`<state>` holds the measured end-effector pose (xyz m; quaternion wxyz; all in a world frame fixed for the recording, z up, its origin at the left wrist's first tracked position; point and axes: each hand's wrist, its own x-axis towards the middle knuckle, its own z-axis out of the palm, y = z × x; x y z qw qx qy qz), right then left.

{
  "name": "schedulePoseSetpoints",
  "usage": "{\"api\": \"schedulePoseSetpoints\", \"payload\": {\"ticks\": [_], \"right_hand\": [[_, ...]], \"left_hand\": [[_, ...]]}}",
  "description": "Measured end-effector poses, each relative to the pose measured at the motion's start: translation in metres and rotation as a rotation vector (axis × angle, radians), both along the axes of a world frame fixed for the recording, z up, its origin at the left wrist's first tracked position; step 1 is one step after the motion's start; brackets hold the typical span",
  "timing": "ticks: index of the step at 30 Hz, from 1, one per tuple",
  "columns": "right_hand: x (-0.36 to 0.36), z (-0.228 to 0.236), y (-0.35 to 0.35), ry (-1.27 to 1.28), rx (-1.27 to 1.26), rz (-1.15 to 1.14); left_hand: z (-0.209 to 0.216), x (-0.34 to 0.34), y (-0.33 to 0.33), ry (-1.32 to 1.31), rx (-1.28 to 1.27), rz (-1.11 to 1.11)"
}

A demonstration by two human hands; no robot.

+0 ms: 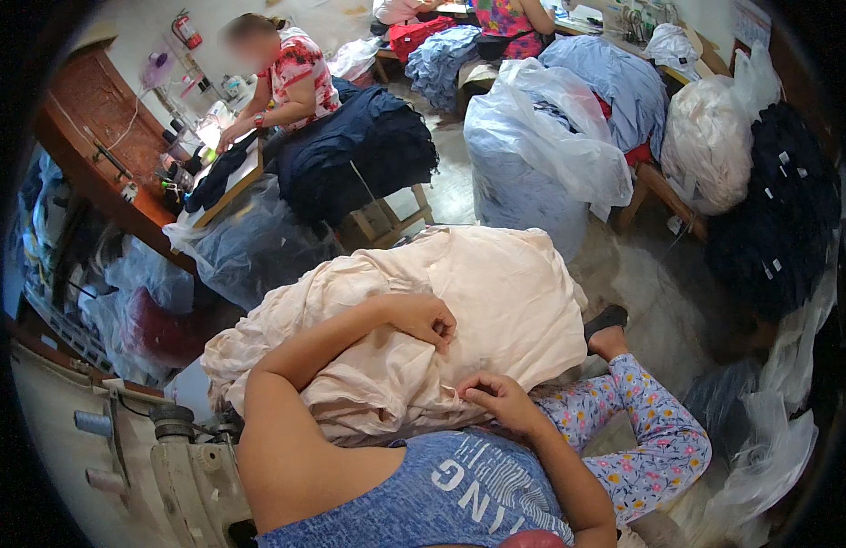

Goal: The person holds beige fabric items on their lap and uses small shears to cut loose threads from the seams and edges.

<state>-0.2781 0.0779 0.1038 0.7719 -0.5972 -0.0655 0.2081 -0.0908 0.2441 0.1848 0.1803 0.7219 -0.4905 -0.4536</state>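
Observation:
A big heap of pale peach cloth (505, 283) lies across my lap, wrinkled and folded over itself. Over its middle is my left hand (423, 320), fingers curled in and tips together. Whether anything thin is between those fingertips is too small to tell. Lower and to the right, close to my body, my right hand (498, 400) pinches the near part of the same cloth between thumb and fingers. The two hands are apart, with a stretch of the cloth between them.
At left stands a sewing machine (199, 484) with thread spools (94, 423). Ahead, a person (299, 78) works at a table beside a dark navy cloth pile (350, 146). Plastic-wrapped light blue cloth (523, 173) stands beyond my lap; a dark garment pile (770, 219) is at right.

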Motion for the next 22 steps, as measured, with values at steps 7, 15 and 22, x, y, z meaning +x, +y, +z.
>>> {"api": "schedulePoseSetpoints", "payload": {"ticks": [7, 15, 22], "right_hand": [[-0.001, 0.002, 0.0, 0.02, -0.046, -0.018], [-0.015, 0.024, 0.002, -0.081, -0.397, -0.112], [-0.025, 0.033, 0.006, -0.208, -0.525, -0.108]], "left_hand": [[-0.005, -0.002, -0.001, -0.035, -0.048, -0.008], [-0.001, 0.002, -0.002, -0.051, -0.012, -0.055], [0.007, 0.022, 0.013, -0.297, 0.112, -0.122]]}}
